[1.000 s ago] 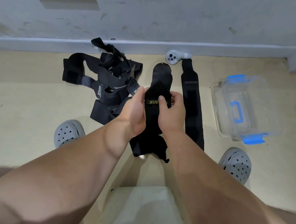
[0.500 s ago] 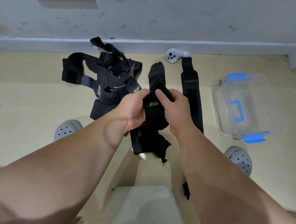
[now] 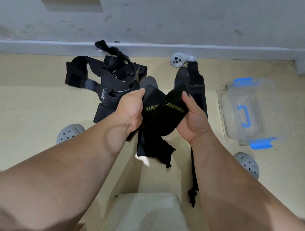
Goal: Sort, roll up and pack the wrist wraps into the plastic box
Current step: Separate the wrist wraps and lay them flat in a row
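Left hand (image 3: 130, 108) and right hand (image 3: 192, 116), each now gripping one XUEYING wrap (image 3: 173, 113), have drawn the pair apart beside the plastic box (image 3: 246, 110): sorting, rolling pending.

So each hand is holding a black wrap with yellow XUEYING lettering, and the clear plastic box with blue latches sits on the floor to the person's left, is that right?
Not quite. The head view shows the clear plastic box on the person's right, not the left. The rest holds: the left hand and right hand each grip a black XUEYING wrap, and the box has blue latches.
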